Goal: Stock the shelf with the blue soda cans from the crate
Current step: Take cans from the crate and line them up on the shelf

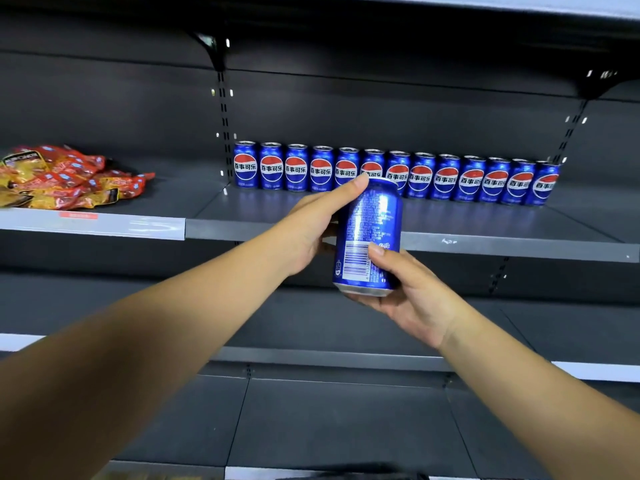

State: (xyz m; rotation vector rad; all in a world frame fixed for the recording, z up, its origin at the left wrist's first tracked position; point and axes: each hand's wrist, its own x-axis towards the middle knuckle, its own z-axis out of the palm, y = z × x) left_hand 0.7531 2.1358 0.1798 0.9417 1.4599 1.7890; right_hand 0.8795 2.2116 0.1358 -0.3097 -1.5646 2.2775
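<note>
Both hands hold one blue Pepsi can (369, 237) in front of the shelf (485, 245) edge: right hand (412, 292) cups its base, thumb on barcode; left hand (313, 223) grips its side, fingers (356, 183) curled over the top. Behind the can, row of Pepsi cans (446, 178) lines the shelf back. Far left of the can, red snack packets (69, 176).

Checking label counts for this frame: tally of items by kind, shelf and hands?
Blue soda cans in the shelf row: 13
Blue soda can in hand, left hand and right hand both gripping: 1
Red and yellow snack packets: a heap, individual count unclear
Total cans: 14
</note>
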